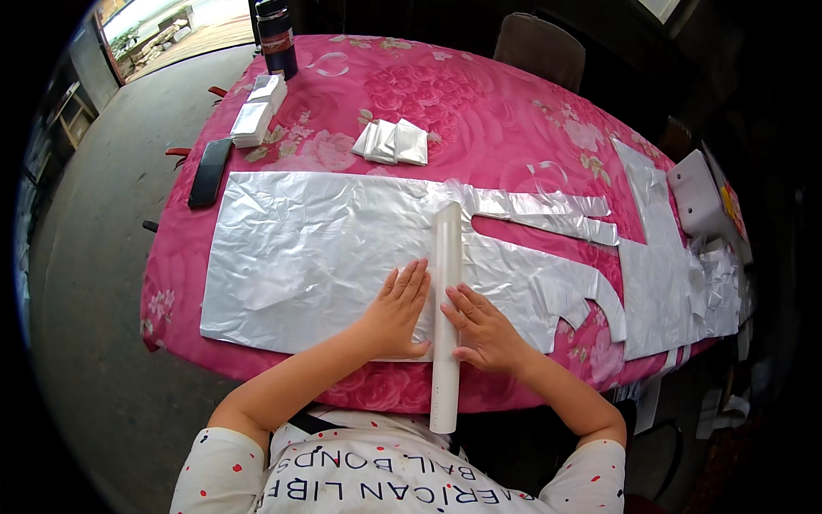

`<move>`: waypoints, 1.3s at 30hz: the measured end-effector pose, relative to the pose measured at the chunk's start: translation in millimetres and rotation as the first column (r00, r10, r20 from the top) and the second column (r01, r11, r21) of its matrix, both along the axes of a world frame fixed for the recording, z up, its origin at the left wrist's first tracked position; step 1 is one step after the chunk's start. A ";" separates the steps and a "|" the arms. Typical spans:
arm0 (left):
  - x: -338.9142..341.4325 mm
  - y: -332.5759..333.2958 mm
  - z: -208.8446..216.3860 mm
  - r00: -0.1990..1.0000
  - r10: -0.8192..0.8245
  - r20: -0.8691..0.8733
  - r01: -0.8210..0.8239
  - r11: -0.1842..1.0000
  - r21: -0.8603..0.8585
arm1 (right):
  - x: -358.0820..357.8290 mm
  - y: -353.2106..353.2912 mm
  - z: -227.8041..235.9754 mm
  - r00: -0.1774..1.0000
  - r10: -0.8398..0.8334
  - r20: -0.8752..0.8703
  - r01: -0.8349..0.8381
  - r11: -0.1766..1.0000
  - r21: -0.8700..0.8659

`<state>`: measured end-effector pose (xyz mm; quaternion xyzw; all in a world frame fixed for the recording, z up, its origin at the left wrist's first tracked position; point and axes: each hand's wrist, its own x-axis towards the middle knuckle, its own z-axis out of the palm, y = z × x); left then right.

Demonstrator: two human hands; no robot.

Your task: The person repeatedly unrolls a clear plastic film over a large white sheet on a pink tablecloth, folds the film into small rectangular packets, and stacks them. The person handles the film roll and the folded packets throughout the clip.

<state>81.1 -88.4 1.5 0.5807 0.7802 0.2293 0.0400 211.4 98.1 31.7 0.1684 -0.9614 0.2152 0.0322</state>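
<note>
A shiny white plastic apron lies spread over the table, its two narrow straps and a curved cut-out pointing right. Across it, running away from me and jutting past the near table edge, rests a long white plastic tube. Flat on the apron just left of the tube is my left hand, fingers stretched out. My right hand lies against the tube's right side, its fingertips touching or nearly touching it, fingers extended. Neither hand is wrapped around anything.
Several folded film packets sit beyond the apron. Stacked packets, a black phone and a dark bottle line the left side. On the right are more white plastic sheets and a white box. Pink floral cloth covers the table.
</note>
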 end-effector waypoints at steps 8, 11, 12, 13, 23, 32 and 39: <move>-46.3 -131.6 29.1 0.952 0.194 0.236 -0.251 0.938 0.241 | -83.3 -134.4 8.4 0.833 0.547 0.076 -0.524 0.826 -0.206; -45.4 -186.7 30.1 0.864 0.287 0.414 -0.425 0.857 0.291 | -93.4 -166.7 39.3 0.761 0.647 -0.040 -0.607 0.690 -0.393; -41.1 -202.0 26.8 0.832 0.323 0.450 -0.474 0.836 0.276 | -100.6 -162.1 47.2 0.794 0.604 -0.069 -0.571 0.702 -0.426; -35.3 -219.3 23.4 0.793 0.369 0.485 -0.529 0.812 0.247 | -110.5 -156.1 48.6 0.821 0.562 -0.098 -0.536 0.700 -0.471; 12.3 -285.4 26.6 0.715 0.437 0.546 -0.615 0.765 0.193 | -177.1 -166.3 -5.3 0.952 0.300 -0.068 -0.292 0.950 0.108; 26.0 -279.3 27.7 0.557 0.614 0.560 -0.754 0.656 0.031 | -248.7 -302.6 -14.8 0.976 0.080 -0.205 -0.092 0.994 -0.050; 20.1 -285.3 28.2 0.412 0.717 0.563 -0.770 0.604 -0.205 | -247.9 -339.0 -34.1 0.884 -0.463 -0.059 0.369 0.770 -0.521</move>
